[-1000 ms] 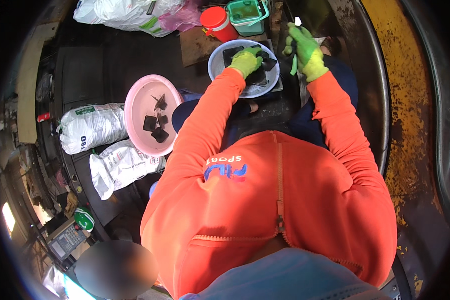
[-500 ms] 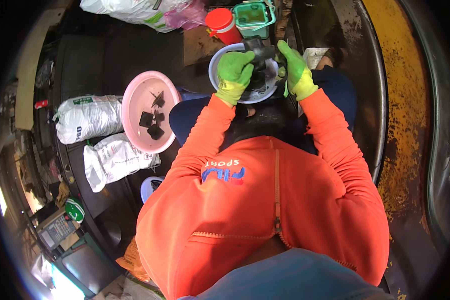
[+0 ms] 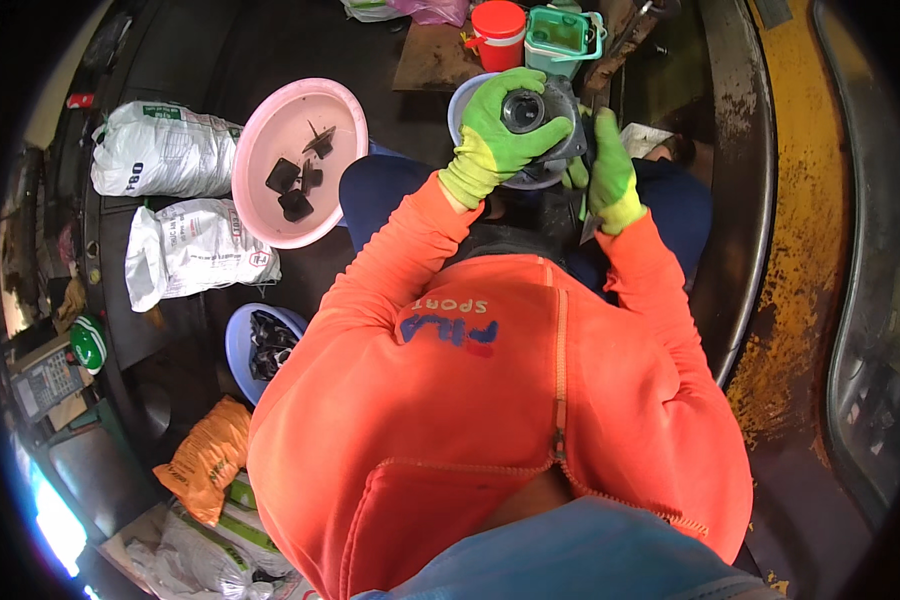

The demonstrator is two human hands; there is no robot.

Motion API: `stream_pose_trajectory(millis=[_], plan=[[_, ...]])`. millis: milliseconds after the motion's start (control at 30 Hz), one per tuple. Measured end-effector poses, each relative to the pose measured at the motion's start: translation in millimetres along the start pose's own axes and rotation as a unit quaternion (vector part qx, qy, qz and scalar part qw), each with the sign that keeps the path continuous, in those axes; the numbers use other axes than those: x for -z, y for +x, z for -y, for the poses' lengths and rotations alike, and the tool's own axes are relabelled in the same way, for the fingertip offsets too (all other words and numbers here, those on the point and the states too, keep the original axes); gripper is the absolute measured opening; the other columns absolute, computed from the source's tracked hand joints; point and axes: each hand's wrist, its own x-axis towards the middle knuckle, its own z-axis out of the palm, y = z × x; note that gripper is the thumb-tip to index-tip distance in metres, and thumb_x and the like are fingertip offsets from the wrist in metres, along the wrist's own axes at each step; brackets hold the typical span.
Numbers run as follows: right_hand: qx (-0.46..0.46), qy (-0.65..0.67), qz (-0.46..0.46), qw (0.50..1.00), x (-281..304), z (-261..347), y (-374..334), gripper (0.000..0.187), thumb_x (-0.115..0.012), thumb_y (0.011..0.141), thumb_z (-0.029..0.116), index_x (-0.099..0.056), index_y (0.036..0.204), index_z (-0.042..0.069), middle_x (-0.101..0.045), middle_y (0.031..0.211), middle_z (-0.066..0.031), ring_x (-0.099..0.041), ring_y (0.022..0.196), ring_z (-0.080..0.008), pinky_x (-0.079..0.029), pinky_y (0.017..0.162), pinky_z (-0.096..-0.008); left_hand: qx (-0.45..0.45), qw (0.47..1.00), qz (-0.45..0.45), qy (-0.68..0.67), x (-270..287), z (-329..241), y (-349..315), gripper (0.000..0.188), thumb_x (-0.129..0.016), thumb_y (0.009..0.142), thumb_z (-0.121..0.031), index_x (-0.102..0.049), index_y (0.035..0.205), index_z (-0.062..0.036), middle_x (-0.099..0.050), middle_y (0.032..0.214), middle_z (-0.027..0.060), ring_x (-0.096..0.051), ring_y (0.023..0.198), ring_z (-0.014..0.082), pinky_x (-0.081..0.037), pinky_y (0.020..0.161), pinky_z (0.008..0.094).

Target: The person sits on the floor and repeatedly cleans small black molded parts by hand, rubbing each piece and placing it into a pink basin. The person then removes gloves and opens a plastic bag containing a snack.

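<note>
My left hand (image 3: 490,140), in a green and yellow glove, is wrapped round a black moulded part (image 3: 567,118). A round collar with a hole faces up between thumb and fingers, and a square flange shows beside it. My right hand (image 3: 611,172), gloved alike, is closed close to the part's right side. A thin, dark, blade-like thing shows along its inner edge, too hidden to name. Under both hands, between my knees, stands a pale blue basin (image 3: 457,108), mostly covered by the left hand and the part.
To the left, a pink basin (image 3: 250,180) holds several black pieces. White sacks (image 3: 165,150) lie beyond it. A blue basin (image 3: 238,350) of black scraps and an orange bag (image 3: 205,460) are lower left. A red jug (image 3: 498,35) and green basket (image 3: 560,40) stand ahead; a metal edge runs right.
My left hand has turned the black part so its round opening faces up, and lifted it nearer. The right hand stays close beside it. The whole view has shifted slightly.
</note>
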Motion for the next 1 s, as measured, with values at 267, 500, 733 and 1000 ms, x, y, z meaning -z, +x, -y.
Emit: stream_pose_trajectory(millis=[267, 500, 733, 1000], plan=[[0.273, -0.236, 0.079, 0.929, 1, -34, -12, 0.058, -0.061, 0.094, 0.019, -0.036, 0.143, 0.003, -0.05, 0.134, -0.0086, -0.052, 0.118, -0.0184, -0.045, 0.098, -0.031, -0.071, 0.997, 0.011, -0.027, -3, -27, -6, 0.047, -0.086, 0.063, -0.017, -0.064, 0.102, -0.0037, -0.066, 0.099, 0.0089, -0.065, 0.088, 0.0207, -0.052, 0.079, 0.0318], [0.275, -0.287, 0.072, 0.915, -39, -12, -25, 0.037, -0.051, 0.096, 0.019, -0.047, 0.129, 0.002, -0.058, 0.12, -0.0105, -0.058, 0.109, -0.0196, -0.048, 0.093, -0.0319, -0.088, 0.993, 0.011, -0.08, -7, -46, -15, 0.042, -0.083, 0.062, -0.015, -0.063, 0.097, -0.005, -0.067, 0.096, 0.0089, -0.065, 0.086, 0.0231, -0.052, 0.079, 0.0329], [0.291, -0.423, 0.155, 0.844, -55, 19, -40, 0.054, -0.072, 0.078, 0.01, -0.049, 0.125, 0.001, -0.061, 0.116, -0.0102, -0.06, 0.106, -0.0195, -0.05, 0.091, -0.0321, -0.135, 0.981, 0.091, -0.106, 8, -52, -6, 0.041, -0.082, 0.062, -0.016, -0.064, 0.097, -0.0045, -0.067, 0.096, 0.009, -0.065, 0.087, 0.0223, -0.052, 0.079, 0.0323], [0.392, -0.543, 0.282, 0.687, 0, 8, -23, 0.065, -0.077, 0.076, 0.016, -0.047, 0.133, 0.007, -0.053, 0.129, -0.0071, -0.053, 0.117, -0.0187, -0.045, 0.098, -0.0323, -0.096, 0.901, 0.356, -0.228, 21, -50, 9, 0.038, -0.08, 0.063, -0.012, -0.066, 0.097, -0.0039, -0.067, 0.101, 0.0086, -0.063, 0.098, 0.0231, -0.05, 0.085, 0.0338]])
